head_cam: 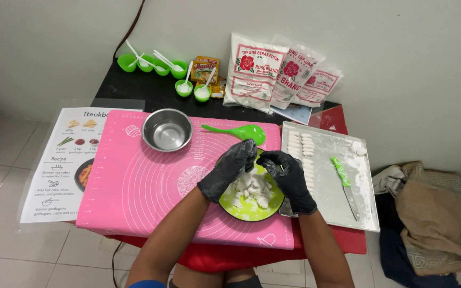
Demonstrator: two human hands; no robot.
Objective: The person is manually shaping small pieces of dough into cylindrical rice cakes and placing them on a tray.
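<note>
2 gloved hands, left hand [229,169] and right hand [289,178], pinching white dough [252,190] over green bowl [252,210]; tray [324,140] just beside

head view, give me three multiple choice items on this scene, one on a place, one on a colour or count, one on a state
1. Where does the knife with the green handle lie?
A. in the steel bowl
B. on the floured metal tray
C. on the recipe sheet

2. What colour is the rolling mat?
A. pink
B. blue
C. white

3. What is the state of the steel bowl?
A. full of dough
B. upside down
C. upright and empty

Answers:
1. B, the knife rests on the metal tray, to the right of the rows of white pieces.
2. A, the mat is pink with white circles.
3. C, the bowl's bare inside shows, while the left hand and right hand work white dough over the green plate.
</note>
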